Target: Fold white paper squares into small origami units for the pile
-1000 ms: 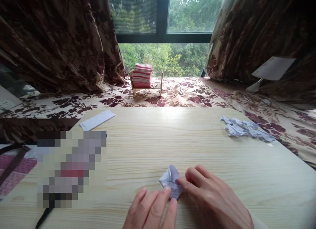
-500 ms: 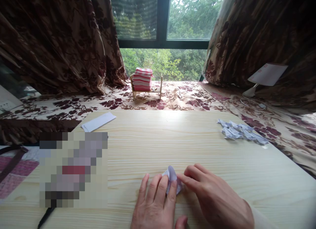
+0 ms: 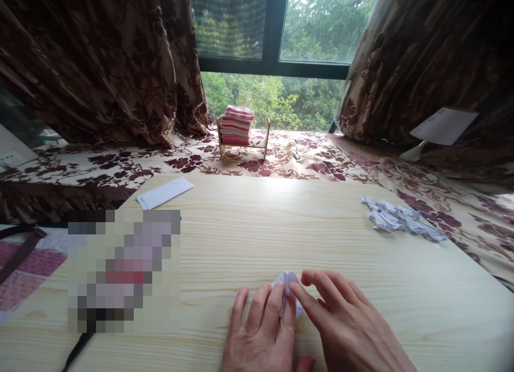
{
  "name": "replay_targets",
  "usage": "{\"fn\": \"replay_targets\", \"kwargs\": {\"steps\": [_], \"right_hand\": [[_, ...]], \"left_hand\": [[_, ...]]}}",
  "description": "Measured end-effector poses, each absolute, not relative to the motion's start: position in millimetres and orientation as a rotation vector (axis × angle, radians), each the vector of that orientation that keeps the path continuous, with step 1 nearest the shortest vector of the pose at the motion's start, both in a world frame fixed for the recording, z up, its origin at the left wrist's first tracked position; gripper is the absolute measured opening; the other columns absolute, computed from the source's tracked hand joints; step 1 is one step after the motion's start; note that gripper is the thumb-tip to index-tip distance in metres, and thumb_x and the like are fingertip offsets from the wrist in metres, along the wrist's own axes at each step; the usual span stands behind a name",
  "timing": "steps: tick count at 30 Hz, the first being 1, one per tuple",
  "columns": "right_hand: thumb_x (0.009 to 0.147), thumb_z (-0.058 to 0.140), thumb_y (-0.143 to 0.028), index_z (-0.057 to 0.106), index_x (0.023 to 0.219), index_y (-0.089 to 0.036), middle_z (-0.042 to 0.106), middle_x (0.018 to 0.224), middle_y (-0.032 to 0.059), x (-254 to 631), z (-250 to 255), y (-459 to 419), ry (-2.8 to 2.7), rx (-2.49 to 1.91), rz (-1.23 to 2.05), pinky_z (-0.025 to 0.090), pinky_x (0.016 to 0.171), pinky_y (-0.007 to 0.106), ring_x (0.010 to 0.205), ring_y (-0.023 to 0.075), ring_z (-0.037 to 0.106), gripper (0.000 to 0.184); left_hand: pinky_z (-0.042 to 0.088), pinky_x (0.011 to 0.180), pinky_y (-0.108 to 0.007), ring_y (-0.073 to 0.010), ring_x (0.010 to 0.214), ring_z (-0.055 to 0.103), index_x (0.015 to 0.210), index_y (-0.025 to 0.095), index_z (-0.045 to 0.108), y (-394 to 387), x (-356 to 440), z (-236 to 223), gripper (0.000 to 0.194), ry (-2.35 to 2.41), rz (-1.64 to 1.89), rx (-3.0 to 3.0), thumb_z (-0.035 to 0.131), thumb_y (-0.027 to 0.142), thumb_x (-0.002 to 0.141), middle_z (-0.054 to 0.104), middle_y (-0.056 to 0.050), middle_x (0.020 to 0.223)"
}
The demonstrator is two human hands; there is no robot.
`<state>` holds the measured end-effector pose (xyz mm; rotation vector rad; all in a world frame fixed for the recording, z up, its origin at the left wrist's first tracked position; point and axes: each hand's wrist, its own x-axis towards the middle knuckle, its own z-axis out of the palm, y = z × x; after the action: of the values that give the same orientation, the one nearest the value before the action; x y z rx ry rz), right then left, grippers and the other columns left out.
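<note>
A small folded piece of white paper (image 3: 288, 293) lies on the table near its front, partly hidden under my fingers. My left hand (image 3: 263, 326) rests over its left side with fingers stretched out and flat, the index and middle fingers pressing the paper down. From the right, my right hand (image 3: 347, 318) reaches in with the index fingertip on the paper's raised flap. Its other fingers are bent and apart from the paper. The right thumb is hidden.
Several folded white paper pieces (image 3: 401, 218) lie at the table's right edge. A white paper strip (image 3: 164, 192) is at the back left, near a blurred-out object (image 3: 128, 270) with a black cord. Beyond the wooden table (image 3: 257, 227) stand a rack of striped cloths (image 3: 236, 126) and a lamp (image 3: 444, 126).
My right index finger has moved from beside the paper onto its flap, which now lies lower and leans right. The left hand stays pressed on the paper. The view has shifted slightly.
</note>
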<state>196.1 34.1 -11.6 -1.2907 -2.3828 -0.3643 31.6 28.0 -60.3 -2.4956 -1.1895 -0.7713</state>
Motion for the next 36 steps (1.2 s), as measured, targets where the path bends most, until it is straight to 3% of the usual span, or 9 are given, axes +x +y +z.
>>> {"fn": "replay_targets", "kwargs": {"steps": [7, 12, 15, 19, 25, 30, 36], "right_hand": [[0.064, 0.047, -0.008, 0.063, 0.108, -0.013, 0.064, 0.112, 0.0102, 195, -17, 36, -2.402, -1.254, -0.394, 0.051, 0.079, 0.034, 0.101, 0.0247, 0.055, 0.047], [0.071, 0.046, -0.010, 0.062, 0.108, -0.010, 0.066, 0.111, 0.0080, 194, -20, 36, -2.428, -1.193, -0.449, 0.049, 0.081, 0.031, 0.100, 0.0222, 0.055, 0.041], [0.081, 0.044, -0.018, 0.063, 0.105, -0.011, 0.067, 0.107, 0.0075, 196, -21, 36, -2.417, -1.162, -0.454, 0.049, 0.079, 0.031, 0.097, 0.0215, 0.055, 0.031], [0.090, 0.039, -0.027, 0.063, 0.104, -0.013, 0.067, 0.104, 0.0070, 199, -25, 37, -2.420, -1.131, -0.433, 0.048, 0.077, 0.031, 0.095, 0.0208, 0.055, 0.031], [0.083, 0.049, -0.020, 0.062, 0.105, -0.016, 0.067, 0.104, 0.0060, 199, -25, 36, -2.404, -1.127, -0.382, 0.046, 0.082, 0.032, 0.098, 0.0204, 0.055, 0.026], [0.079, 0.050, -0.022, 0.063, 0.107, -0.012, 0.067, 0.108, 0.0098, 196, -18, 38, -2.407, -1.167, -0.331, 0.045, 0.085, 0.035, 0.100, 0.0239, 0.055, 0.032], [0.077, 0.050, -0.020, 0.063, 0.106, -0.013, 0.067, 0.110, 0.0064, 193, -18, 40, -2.451, -1.132, -0.416, 0.043, 0.085, 0.035, 0.103, 0.0226, 0.053, 0.032]], "left_hand": [[0.029, 0.094, -0.038, -0.0209, 0.101, 0.052, 0.107, 0.022, 0.064, 30, 33, -65, 0.042, -1.200, -0.851, -2.442, 0.043, 0.051, 0.086, 0.067, -0.003, 0.109], [0.028, 0.097, -0.038, -0.0195, 0.099, 0.053, 0.106, 0.022, 0.064, 30, 33, -68, 0.036, -1.205, -0.885, -2.409, 0.041, 0.043, 0.088, 0.069, -0.002, 0.105], [0.028, 0.097, -0.037, -0.0196, 0.098, 0.054, 0.106, 0.023, 0.064, 30, 35, -69, 0.032, -1.217, -0.887, -2.387, 0.040, 0.037, 0.090, 0.069, -0.002, 0.104], [0.030, 0.095, -0.038, -0.0197, 0.097, 0.055, 0.105, 0.025, 0.064, 29, 36, -70, 0.029, -1.267, -0.894, -2.378, 0.039, 0.033, 0.091, 0.070, -0.002, 0.103], [0.029, 0.096, -0.038, -0.0208, 0.098, 0.055, 0.107, 0.023, 0.064, 30, 34, -67, 0.035, -1.225, -0.856, -2.430, 0.044, 0.045, 0.087, 0.069, -0.003, 0.106], [0.024, 0.102, -0.037, -0.0200, 0.101, 0.053, 0.107, 0.022, 0.064, 30, 33, -67, 0.038, -1.224, -0.853, -2.432, 0.042, 0.045, 0.088, 0.068, -0.004, 0.106], [0.020, 0.106, -0.036, -0.0193, 0.102, 0.052, 0.107, 0.020, 0.063, 29, 34, -69, 0.040, -1.222, -0.887, -2.417, 0.037, 0.044, 0.089, 0.067, -0.004, 0.106]]}}
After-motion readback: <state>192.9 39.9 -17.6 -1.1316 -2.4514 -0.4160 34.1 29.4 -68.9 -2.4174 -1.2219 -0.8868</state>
